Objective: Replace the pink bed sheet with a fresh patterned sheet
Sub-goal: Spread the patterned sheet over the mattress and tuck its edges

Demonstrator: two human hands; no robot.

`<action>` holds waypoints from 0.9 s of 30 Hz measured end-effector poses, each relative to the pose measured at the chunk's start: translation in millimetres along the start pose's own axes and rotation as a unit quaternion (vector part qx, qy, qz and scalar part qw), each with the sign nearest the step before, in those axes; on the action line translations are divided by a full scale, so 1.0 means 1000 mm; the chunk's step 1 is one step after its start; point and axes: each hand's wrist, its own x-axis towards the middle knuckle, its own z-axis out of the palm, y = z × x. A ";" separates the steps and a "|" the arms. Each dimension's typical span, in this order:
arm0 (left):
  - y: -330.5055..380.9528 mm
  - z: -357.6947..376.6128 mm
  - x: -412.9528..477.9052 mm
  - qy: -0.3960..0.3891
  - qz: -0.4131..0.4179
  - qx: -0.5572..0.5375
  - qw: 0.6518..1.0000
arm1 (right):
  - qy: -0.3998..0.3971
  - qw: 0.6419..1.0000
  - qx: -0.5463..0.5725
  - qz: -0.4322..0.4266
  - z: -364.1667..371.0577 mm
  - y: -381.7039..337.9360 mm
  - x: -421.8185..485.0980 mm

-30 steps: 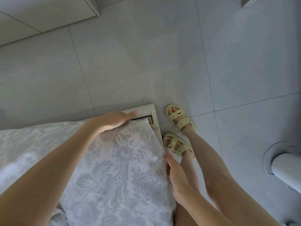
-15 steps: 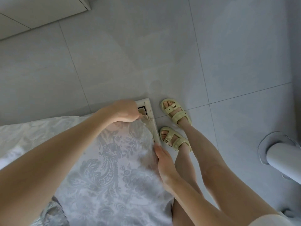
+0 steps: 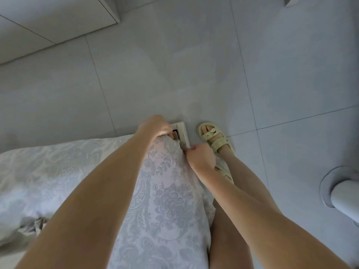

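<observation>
- Head camera looks straight down at one corner of a bed, where both hands work the same cloth.
- Left hand (image 3: 155, 126): its grip is closed, with the fingers curled down over the very corner of the patterned sheet (image 3: 169, 200). The hand is blurred and its fingertips are hidden.
- Right hand (image 3: 201, 158): its grip is narrow and closed, a fist pinching the sheet's side edge just beside that corner.
- The patterned sheet is pale with grey flowers and paisley. It lies spread over the bed, runs up to the corner and hangs over the near side. Further left it is rumpled.
- It looks thin, light and limp, so it probably slides easily and keeps no shape of its own.
- The best holds are likely the hem and the corner, with a bunch of cloth gathered in each grip rather than the flat middle.
- An uneven pull could drag the sheet off the other corners.
- A faint pink tint shows through the cloth near the corner. I cannot tell whether that is the old sheet.
- Bed frame (image 3: 181, 131): its white corner shows bare just beyond the left hand.
- Floor (image 3: 174, 74): large pale grey tiles.
- A foot in a pale yellow sandal (image 3: 211, 135) stands just beside the bed corner.
- A white cabinet base (image 3: 58, 16) sits at the top left.
- A white cylinder (image 3: 343, 195) sits at the right edge, and I cannot tell what it is.
</observation>
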 end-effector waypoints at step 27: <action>-0.087 0.081 -0.050 0.306 0.094 -0.039 0.947 | -0.140 0.752 -0.472 -0.438 -0.022 -0.052 0.016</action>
